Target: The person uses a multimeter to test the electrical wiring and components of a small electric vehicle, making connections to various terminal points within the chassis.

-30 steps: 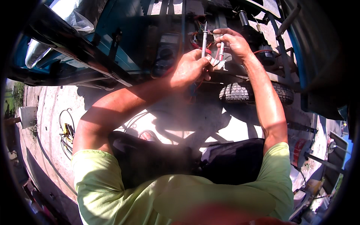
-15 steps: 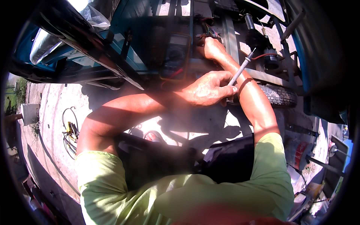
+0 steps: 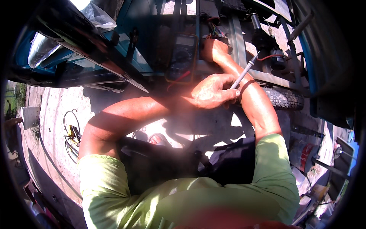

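The left hand (image 3: 214, 91) pinches the probe (image 3: 244, 72), the right forearm (image 3: 258, 103) passing behind it. Beyond that grip lies the meter (image 3: 183, 56); rightward, the tyre (image 3: 285, 98). The right hand (image 3: 215, 49), its grip hidden, is near wires (image 3: 215, 31).

Grey probe (image 3: 244, 73) | slanted | in left grip (image 3: 214, 91) | coloured wires (image 3: 216, 31) | by right grip (image 3: 215, 49)

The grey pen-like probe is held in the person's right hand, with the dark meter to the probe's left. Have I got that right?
Not quite: the head view shows the grey pen-like probe in the left hand; the right hand is up by the coloured wires. The dark meter is indeed to the probe's left.
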A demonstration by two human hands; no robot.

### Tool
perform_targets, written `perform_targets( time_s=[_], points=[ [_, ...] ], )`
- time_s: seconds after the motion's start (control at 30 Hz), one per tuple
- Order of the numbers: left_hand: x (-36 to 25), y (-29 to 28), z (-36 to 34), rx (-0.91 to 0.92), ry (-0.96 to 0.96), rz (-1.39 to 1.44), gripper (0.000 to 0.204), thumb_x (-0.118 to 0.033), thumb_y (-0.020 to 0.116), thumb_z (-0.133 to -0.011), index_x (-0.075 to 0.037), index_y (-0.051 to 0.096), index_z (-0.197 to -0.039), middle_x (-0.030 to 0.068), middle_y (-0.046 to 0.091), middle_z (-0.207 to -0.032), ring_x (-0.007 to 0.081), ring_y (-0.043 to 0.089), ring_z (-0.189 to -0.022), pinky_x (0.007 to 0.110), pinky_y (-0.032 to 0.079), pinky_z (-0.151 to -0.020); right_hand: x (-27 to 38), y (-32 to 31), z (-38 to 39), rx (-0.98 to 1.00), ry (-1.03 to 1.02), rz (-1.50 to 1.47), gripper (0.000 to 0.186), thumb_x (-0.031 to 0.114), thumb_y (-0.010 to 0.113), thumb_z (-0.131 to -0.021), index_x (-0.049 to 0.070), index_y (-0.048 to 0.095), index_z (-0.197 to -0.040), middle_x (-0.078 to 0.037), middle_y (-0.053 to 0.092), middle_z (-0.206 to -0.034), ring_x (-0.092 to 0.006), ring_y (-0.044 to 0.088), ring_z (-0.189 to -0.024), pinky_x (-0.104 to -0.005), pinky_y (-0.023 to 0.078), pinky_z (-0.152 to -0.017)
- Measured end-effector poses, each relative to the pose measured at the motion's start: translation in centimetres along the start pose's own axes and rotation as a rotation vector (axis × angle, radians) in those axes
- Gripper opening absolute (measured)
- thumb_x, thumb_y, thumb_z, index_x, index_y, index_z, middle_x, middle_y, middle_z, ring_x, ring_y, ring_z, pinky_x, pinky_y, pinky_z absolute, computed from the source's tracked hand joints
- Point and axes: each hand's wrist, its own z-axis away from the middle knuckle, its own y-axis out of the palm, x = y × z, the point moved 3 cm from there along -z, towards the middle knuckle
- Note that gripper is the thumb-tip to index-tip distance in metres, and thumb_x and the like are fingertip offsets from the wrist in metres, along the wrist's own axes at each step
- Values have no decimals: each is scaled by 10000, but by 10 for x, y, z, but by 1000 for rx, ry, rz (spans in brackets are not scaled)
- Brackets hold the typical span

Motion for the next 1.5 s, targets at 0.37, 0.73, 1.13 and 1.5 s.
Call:
perform_targets(
  time_s=[0.37,0.73,1.13,1.5],
  points=[
    [8,-9,0,-48,-58,-58,345,-238,638,-1006,12,625,-1243,68,689,-948,133,644,-856,306,524,-750,-135,-5,-23,37,67,-1047,319,287,719,-862,22,735,-1040,-24,671,-868,-126,587,-785,-310,488,-705],
    [12,-18,-16,-240,-101,-225,565,-188,597,-994,-20,420,-1503,112,697,-940,174,687,-786,338,574,-673,-158,-2,-14,-49,45,-935,274,234,693,-911,2,746,-1047,-48,702,-906,-144,629,-792,-302,503,-741],
    [32,-44,-38,-353,-241,-23,464,-109,571,-1009,-10,469,-1450,121,705,-973,176,695,-769,319,580,-695,-150,-2,-13,-84,105,-787,320,234,687,-938,-33,734,-1107,-45,706,-908,-111,606,-781,-272,489,-719],
    [33,-41,-37,-426,-264,-53,468,-123,566,-1008,-14,461,-1451,119,701,-948,174,692,-784,322,571,-694,-153,-1,-16,-49,120,-789,291,230,693,-936,-20,737,-1079,-33,711,-885,-104,617,-764,-261,491,-697]
  ],
)
